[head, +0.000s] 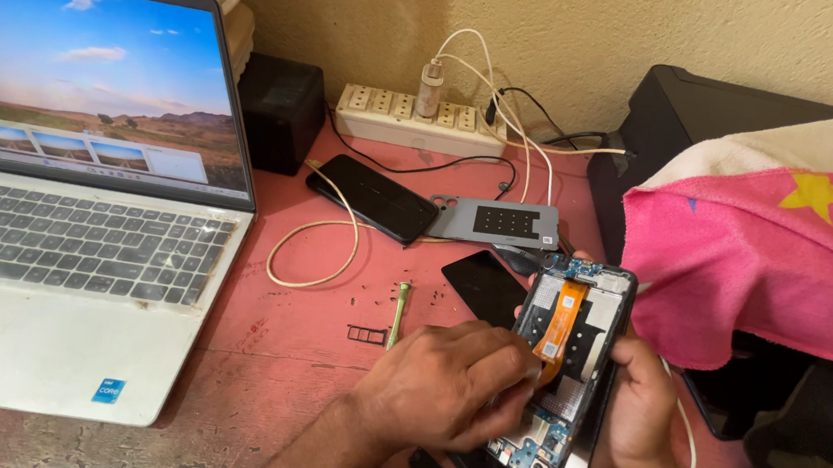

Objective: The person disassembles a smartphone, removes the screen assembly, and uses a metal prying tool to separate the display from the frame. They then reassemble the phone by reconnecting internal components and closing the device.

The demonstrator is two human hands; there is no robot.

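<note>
An opened phone [584, 329] with its back removed shows blue circuit boards at both ends and an orange flex cable [562, 317] down the middle. My right hand [640, 409] grips it by its right edge and underside, tilted above the pink table. My left hand [448, 387] comes in from the lower left, fingers curled and pinched at the lower end of the orange flex cable. Whether a tool sits between those fingers is hidden.
A grey back cover [498, 221], a dark phone [372, 195], a black flat panel [480, 285], a green pry tool [397, 313] and a small card tray [365, 335] lie on the table [295, 354]. An open laptop [77, 214] stands left; a power strip [417, 119] sits at the back; a pink towel [766, 255] covers a black box on the right.
</note>
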